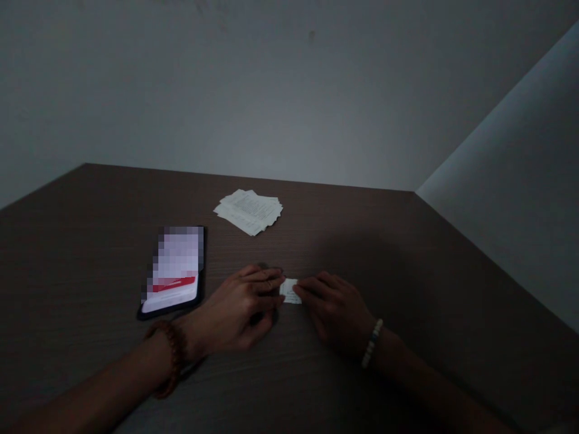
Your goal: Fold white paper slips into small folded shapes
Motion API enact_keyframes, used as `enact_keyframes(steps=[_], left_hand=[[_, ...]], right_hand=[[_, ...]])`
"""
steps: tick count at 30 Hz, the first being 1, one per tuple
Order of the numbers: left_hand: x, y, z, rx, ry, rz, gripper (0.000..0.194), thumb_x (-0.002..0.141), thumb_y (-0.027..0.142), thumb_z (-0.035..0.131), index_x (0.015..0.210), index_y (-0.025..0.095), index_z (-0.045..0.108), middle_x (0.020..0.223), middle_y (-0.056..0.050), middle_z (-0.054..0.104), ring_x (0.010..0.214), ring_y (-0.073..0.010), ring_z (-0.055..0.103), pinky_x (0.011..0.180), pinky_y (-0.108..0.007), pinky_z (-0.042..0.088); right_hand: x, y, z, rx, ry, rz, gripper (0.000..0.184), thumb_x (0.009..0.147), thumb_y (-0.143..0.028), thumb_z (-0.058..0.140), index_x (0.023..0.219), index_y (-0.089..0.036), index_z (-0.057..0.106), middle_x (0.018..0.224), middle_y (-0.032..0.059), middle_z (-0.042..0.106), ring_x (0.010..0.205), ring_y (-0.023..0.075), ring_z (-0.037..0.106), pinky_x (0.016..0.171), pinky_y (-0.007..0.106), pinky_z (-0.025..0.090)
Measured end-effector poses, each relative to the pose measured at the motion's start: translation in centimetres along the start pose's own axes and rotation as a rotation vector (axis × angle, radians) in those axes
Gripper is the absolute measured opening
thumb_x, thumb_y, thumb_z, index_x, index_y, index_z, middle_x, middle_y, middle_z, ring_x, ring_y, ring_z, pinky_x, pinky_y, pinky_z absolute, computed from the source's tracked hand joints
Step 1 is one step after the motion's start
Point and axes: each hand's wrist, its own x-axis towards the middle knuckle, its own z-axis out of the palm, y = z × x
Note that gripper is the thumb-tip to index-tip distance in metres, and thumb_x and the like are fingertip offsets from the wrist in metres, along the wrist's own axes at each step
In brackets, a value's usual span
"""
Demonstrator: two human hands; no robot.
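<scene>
A small white slip of paper (290, 291) with faint lines of print lies between my hands, low over the table. My left hand (251, 304) has its fingertips closed on the slip's left edge. On the opposite edge, my right hand (332, 304) pinches it, fingers bent together. Both hands cover the ends of the paper, so only its middle shows. A beaded brown bracelet circles my left wrist, and a pale beaded one my right.
Beyond my hands sits a loose fanned pile of printed papers (251, 211). A phone (174, 271) with its screen lit lies left of my left hand. The brown wood-grain table (353, 211) meets a grey wall (289, 108) at the back and another surface on the right.
</scene>
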Motion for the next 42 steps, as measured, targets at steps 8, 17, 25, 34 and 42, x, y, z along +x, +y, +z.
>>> enact_keyframes(steps=[8, 17, 25, 34, 42], left_hand=[[-0.2, -0.3, -0.1, -0.048, 0.015, 0.005, 0.031, 0.080, 0.014, 0.050, 0.106, 0.020, 0.066, 0.122, -0.006, 0.062, 0.118, -0.0250, 0.050, 0.099, -0.044, 0.040], [0.0, 0.0, -0.4, -0.050, 0.029, -0.035, 0.037, 0.080, 0.013, 0.049, 0.114, 0.018, 0.062, 0.120, -0.008, 0.063, 0.113, -0.0249, 0.053, 0.096, -0.043, 0.042], [-0.2, -0.4, -0.1, -0.015, -0.006, -0.088, 0.041, 0.076, 0.011, 0.049, 0.114, 0.019, 0.061, 0.120, -0.005, 0.063, 0.116, -0.0264, 0.049, 0.097, -0.046, 0.040], [-0.1, -0.4, 0.0, -0.007, 0.003, -0.074, 0.039, 0.078, 0.010, 0.047, 0.113, 0.018, 0.061, 0.118, -0.006, 0.063, 0.111, -0.0264, 0.050, 0.094, -0.045, 0.042], [-0.2, -0.2, 0.0, 0.066, 0.000, -0.058, 0.040, 0.079, 0.011, 0.046, 0.117, 0.018, 0.058, 0.121, -0.007, 0.061, 0.105, -0.0269, 0.052, 0.086, -0.043, 0.044]], right_hand=[[-0.3, 0.3, 0.2, -0.022, 0.010, -0.050, 0.035, 0.088, -0.015, 0.049, 0.123, -0.019, 0.052, 0.113, 0.0085, 0.058, 0.096, 0.0217, 0.047, 0.082, 0.037, 0.041], [0.0, 0.0, -0.4, -0.052, -0.057, -0.035, 0.039, 0.087, -0.014, 0.051, 0.126, -0.022, 0.050, 0.113, 0.0091, 0.055, 0.097, 0.0216, 0.047, 0.082, 0.036, 0.038], [0.1, -0.2, -0.7, -0.101, -0.105, -0.078, 0.047, 0.091, -0.017, 0.047, 0.135, -0.032, 0.041, 0.113, 0.0093, 0.053, 0.096, 0.0238, 0.046, 0.081, 0.039, 0.037], [0.1, -0.6, -0.6, -0.085, -0.096, -0.053, 0.046, 0.089, -0.018, 0.051, 0.131, -0.035, 0.045, 0.116, 0.0109, 0.052, 0.099, 0.0245, 0.046, 0.084, 0.041, 0.035], [-0.2, 0.1, -0.6, 0.015, -0.095, -0.016, 0.050, 0.082, -0.010, 0.053, 0.130, -0.023, 0.046, 0.119, 0.0086, 0.054, 0.101, 0.0235, 0.046, 0.085, 0.039, 0.034]])
